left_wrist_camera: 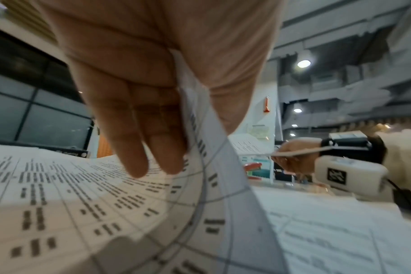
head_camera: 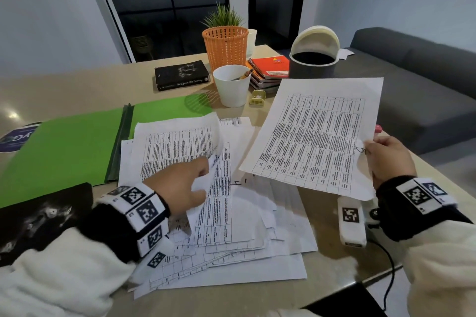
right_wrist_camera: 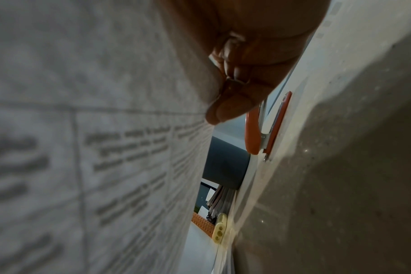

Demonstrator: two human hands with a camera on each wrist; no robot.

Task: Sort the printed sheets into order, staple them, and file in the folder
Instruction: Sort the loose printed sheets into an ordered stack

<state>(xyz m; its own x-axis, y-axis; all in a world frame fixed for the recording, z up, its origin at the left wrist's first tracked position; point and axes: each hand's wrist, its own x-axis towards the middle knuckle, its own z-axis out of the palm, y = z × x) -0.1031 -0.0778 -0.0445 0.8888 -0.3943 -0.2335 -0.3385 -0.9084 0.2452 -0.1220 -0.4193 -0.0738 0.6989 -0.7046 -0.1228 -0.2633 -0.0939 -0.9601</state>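
Printed sheets: thin white paper (head_camera: 231, 213) with dense black tables, lying in a loose, uneven heap on the worktop (head_camera: 332, 252), just right of the folder; one exposed page carries a handwritten 4.
Lifted sheet: a single page (head_camera: 316, 141) raised clear of the heap, flat and tilted, with a handwritten mark at the corner held.
Right hand: its grip (head_camera: 389, 159) is clamped on that page's near right corner, thumb on top; the right wrist view shows a fingertip (right_wrist_camera: 225, 111) pressed against the underside.
Left hand: its grip (head_camera: 180, 185) pinches the edge of the heap's top sheet (left_wrist_camera: 87, 194), which bends upward in a curl between thumb and fingers (left_wrist_camera: 134, 148).
Folder: green (head_camera: 67, 152), smooth card, opened flat on the worktop, dark spine fold at the middle.
Stapler: orange with metal parts (right_wrist_camera: 265, 128), on the worktop beyond the right hand.
Orange basket: perforated plastic (head_camera: 225, 46), round, holding a spiky green plant.
White cup: smooth, tapered (head_camera: 231, 85), with a pencil inside.
Grey bin: cylindrical (head_camera: 313, 64), its pale domed lid tipped open, dark inside.
Notebooks: spiral-bound stack (head_camera: 270, 69), red cover on top.
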